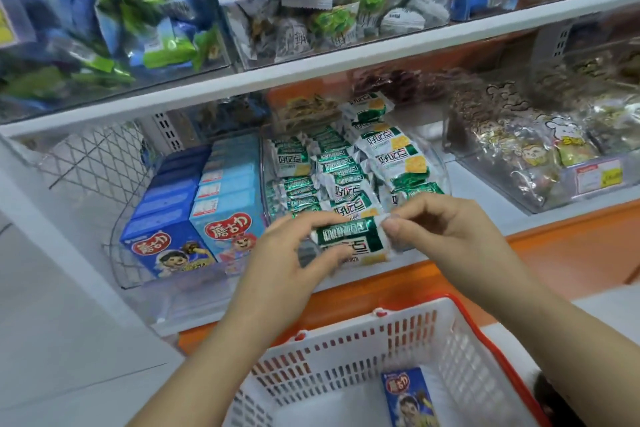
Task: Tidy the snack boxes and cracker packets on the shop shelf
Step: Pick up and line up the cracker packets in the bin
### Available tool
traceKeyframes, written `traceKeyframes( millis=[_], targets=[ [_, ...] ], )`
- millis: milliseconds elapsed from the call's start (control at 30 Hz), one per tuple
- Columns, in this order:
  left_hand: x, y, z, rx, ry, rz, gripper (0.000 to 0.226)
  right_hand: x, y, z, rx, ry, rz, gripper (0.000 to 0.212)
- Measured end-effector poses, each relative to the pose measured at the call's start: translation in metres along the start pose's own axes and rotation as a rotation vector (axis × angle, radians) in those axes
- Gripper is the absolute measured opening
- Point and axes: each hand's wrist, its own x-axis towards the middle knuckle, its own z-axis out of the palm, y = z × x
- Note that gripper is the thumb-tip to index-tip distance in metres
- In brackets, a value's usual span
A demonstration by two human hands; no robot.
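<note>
Both hands hold green-and-white cracker packets at the front of a clear bin on the lower shelf. My left hand grips their left end, and my right hand pinches the right end. Behind them the bin holds several more packets of the same kind. To the left stand two rows of snack boxes, dark blue and light blue, in a clear tray. One more dark blue snack box lies in the white basket below my arms.
A white shelf edge runs above, with bins of wrapped snacks on top of it. To the right a clear bin holds cartoon-printed bags. A wire mesh panel closes the left side. The shelf front is orange.
</note>
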Motion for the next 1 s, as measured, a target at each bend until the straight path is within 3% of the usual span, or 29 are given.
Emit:
traceKeyframes(
  millis=[167, 233, 400, 500, 633, 800, 900, 1000],
  targets=[
    [-0.002, -0.006, 0.006, -0.473, 0.047, -0.266, 0.039, 0.001, 0.013, 0.003, 0.064, 0.069, 0.069, 0.024],
    [-0.004, -0.005, 0.010, -0.626, 0.094, -0.356, 0.034, 0.001, 0.017, 0.002, 0.099, 0.069, 0.120, 0.022],
    [-0.009, 0.003, 0.011, -0.600, 0.112, -0.403, 0.008, -0.001, 0.019, 0.004, 0.074, 0.067, 0.172, 0.021],
    [-0.010, 0.001, 0.013, -0.458, 0.127, -0.370, 0.006, -0.007, 0.017, 0.013, -0.124, 0.124, 0.104, 0.021],
    [-0.011, -0.002, 0.017, -0.349, 0.032, -0.420, 0.016, -0.010, 0.017, 0.022, -0.204, 0.147, 0.121, 0.018],
    [-0.008, -0.008, 0.013, -0.727, -0.230, -0.684, 0.056, -0.005, 0.015, 0.015, -0.137, 0.171, 0.235, 0.018],
    [-0.005, -0.007, 0.009, -0.913, -0.239, -0.748, 0.053, -0.005, 0.015, 0.010, -0.014, 0.132, 0.345, 0.020],
    [-0.003, -0.007, 0.008, -0.996, -0.196, -0.765, 0.043, -0.002, 0.016, 0.008, 0.247, 0.108, 0.477, 0.039]
  ],
)
